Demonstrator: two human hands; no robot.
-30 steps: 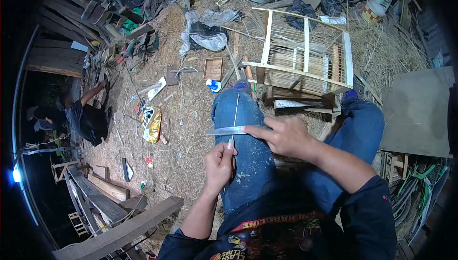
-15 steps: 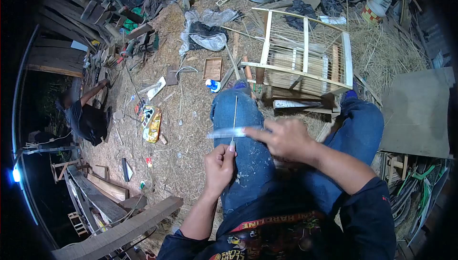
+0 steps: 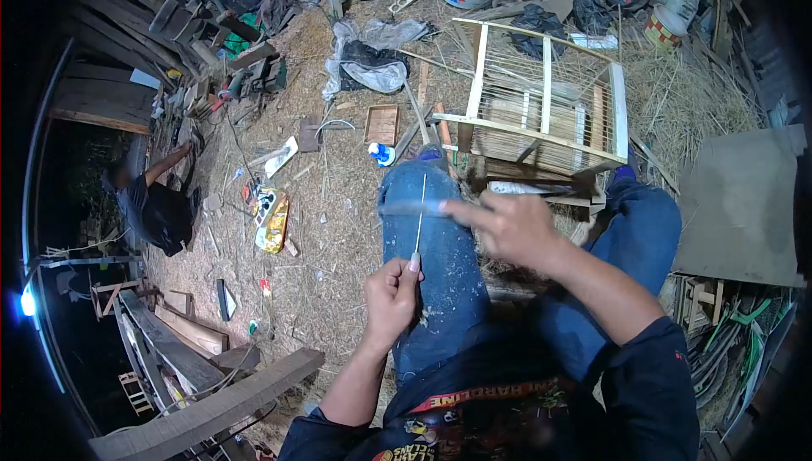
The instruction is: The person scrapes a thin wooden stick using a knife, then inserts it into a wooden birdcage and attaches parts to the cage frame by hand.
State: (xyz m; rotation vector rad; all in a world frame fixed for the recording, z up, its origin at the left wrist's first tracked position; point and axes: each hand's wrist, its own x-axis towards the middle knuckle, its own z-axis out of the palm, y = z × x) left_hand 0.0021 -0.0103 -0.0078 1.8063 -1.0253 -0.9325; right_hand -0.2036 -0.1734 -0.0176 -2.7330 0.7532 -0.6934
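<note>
In my left hand [image 3: 392, 299], thumb and fingers are closed on the lower end of a thin, pale stick [image 3: 421, 216]. The stick points away from me above the denim of my bent leg [image 3: 436, 292]. My right hand [image 3: 512, 228] is closed around a knife [image 3: 406, 207], its index finger stretched toward the blade. Motion smears the blade, which crosses the upper part of the stick; whether it touches cannot be made out. Small pale shavings dot the trouser leg below my hands.
A slatted wooden cage-like frame [image 3: 541, 93] stands ahead on the straw-strewn ground. Nearby are a small wooden box [image 3: 381, 124], a blue-and-white bottle [image 3: 381, 154] and a yellow bag [image 3: 271, 222]. Another person [image 3: 152, 203] crouches at left; a thick wooden beam [image 3: 216, 406] is at lower left.
The knife has moved up the stick, away from my left hand. My right hand has shifted slightly forward and right, while my left hand keeps its hold.
</note>
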